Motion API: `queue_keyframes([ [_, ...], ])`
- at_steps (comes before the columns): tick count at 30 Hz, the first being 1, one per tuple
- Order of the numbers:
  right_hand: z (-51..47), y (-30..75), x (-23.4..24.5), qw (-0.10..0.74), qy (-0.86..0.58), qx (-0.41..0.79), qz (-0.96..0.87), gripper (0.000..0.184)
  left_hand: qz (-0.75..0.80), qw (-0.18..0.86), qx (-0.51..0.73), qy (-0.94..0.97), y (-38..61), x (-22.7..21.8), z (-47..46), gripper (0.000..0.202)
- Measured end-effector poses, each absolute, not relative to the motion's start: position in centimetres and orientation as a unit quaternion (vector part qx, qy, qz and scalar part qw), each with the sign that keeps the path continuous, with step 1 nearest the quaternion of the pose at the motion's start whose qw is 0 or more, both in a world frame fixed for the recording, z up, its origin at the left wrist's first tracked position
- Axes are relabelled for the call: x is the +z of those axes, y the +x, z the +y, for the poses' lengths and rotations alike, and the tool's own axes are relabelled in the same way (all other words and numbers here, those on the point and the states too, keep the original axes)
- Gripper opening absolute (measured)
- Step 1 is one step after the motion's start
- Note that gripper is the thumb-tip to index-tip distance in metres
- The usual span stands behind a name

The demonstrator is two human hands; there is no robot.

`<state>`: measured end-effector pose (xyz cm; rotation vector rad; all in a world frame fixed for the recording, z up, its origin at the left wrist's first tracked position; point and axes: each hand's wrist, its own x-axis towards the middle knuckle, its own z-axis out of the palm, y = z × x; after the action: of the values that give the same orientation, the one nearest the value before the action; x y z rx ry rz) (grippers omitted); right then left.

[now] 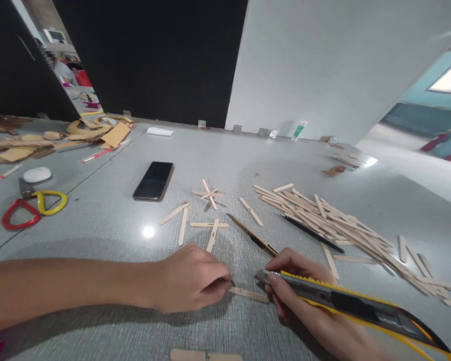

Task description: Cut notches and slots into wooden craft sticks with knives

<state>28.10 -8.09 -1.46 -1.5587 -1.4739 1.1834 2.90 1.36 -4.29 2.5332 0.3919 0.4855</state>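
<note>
My left hand [193,278] is closed in a pinch on one end of a wooden craft stick [250,295] that lies flat on the grey table [108,235]. My right hand [304,296] grips a yellow and black utility knife [346,301], its tip resting at the stick's other end. A pencil [252,234] lies just beyond my right hand. Several loose sticks [206,220] lie ahead of my left hand.
A large heap of craft sticks [346,225] with a black pen [311,233] spreads to the right. A black phone [154,180] lies ahead. Red and yellow scissors [32,206] and cardboard scraps [78,134] sit at the left. Another stick [205,355] lies at the near edge.
</note>
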Motion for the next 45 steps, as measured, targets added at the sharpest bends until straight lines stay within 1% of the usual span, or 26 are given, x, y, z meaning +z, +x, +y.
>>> queue_keyframes([
  [2,-8.1,28.1,-1.4,0.333,-0.599,0.454,-0.569,0.034,0.161,0.257,0.176,0.936,2.9,-4.3,1.2,0.02],
  [5,-8.2,27.7,-1.2,0.359,-0.605,0.444,-0.555,0.033,0.174,0.258,0.18,0.933,3.0,-4.2,1.1,0.016],
  [8,-8.1,27.1,-1.1,0.388,-0.61,0.431,-0.539,0.032,0.172,0.262,0.188,0.931,3.1,-3.9,1.0,0.017],
  [12,-8.1,26.7,-1.2,0.396,-0.613,0.422,-0.538,0.033,0.173,0.249,0.188,0.934,3.1,-3.8,1.1,0.02],
  [15,-8.2,27.0,-1.3,0.383,-0.614,0.427,-0.543,0.032,0.174,0.266,0.19,0.929,3.0,-4.1,1.3,0.019],
  [19,-8.3,27.4,-1.2,0.342,-0.617,0.429,-0.564,0.033,0.169,0.293,0.19,0.922,2.9,-4.1,1.3,0.019],
  [21,-8.3,27.4,-1.1,0.344,-0.61,0.438,-0.563,0.034,0.161,0.289,0.196,0.923,2.8,-3.8,1.2,0.021],
  [24,-8.4,27.3,-0.9,0.368,-0.599,0.455,-0.546,0.035,0.115,0.252,0.214,0.937,2.6,-2.7,1.5,0.022],
  [27,-8.5,27.1,-0.8,0.379,-0.605,0.452,-0.535,0.035,0.02,0.199,0.188,0.961,2.2,-1.8,2.0,0.016],
  [30,-8.5,27.0,-0.8,0.366,-0.619,0.45,-0.529,0.036,0.003,0.198,0.165,0.966,1.9,-1.5,2.2,0.011],
  [32,-8.5,27.0,-0.8,0.365,-0.622,0.451,-0.525,0.035,0.008,0.206,0.161,0.965,1.9,-1.7,2.0,0.014],
  [34,-8.4,26.9,-0.9,0.383,-0.614,0.455,-0.519,0.034,0.017,0.203,0.167,0.965,1.9,-1.8,1.5,0.017],
  [37,-8.2,27.3,-0.9,0.4,-0.605,0.461,-0.511,0.038,0.026,0.185,0.161,0.969,1.9,-1.7,0.6,0.024],
  [42,-8.0,28.6,-1.0,0.351,-0.593,0.446,-0.572,0.045,0.03,0.174,0.143,0.974,1.8,-1.4,-0.9,0.036],
  [45,-8.3,28.2,-0.7,0.355,-0.599,0.443,-0.565,0.035,0.017,0.157,0.155,0.975,1.8,-2.1,-1.3,0.037],
])
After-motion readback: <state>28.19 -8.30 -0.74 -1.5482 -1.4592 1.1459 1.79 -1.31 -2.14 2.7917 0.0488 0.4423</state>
